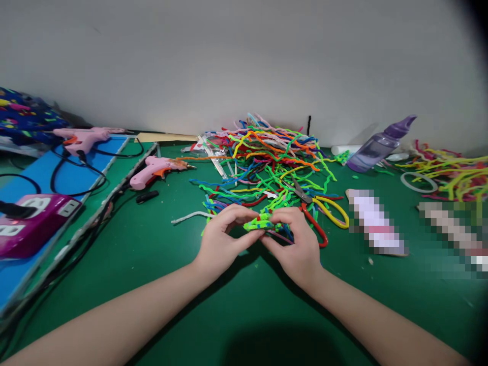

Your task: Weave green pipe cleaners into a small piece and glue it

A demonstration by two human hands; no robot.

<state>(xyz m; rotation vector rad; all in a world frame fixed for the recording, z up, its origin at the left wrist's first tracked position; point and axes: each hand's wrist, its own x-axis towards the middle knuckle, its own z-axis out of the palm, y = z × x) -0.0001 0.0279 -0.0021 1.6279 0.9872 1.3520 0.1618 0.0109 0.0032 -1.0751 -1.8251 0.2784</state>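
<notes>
Between my two hands is a small green pipe-cleaner piece with red and blue bits in it. My left hand pinches its left side between thumb and fingers. On the other side, my right hand grips it the same way, thumb below and fingers above. Part of the piece is covered by my fingers. Just beyond my hands lies a heap of many-coloured pipe cleaners. Scissors with one yellow and one red handle rest partly on the heap, close to my right hand.
Left of the heap lies a pink glue gun; another pink glue gun sits on a blue board. A purple power strip and cables occupy the left. Rightward are a purple bottle, a clear ring and more pipe cleaners.
</notes>
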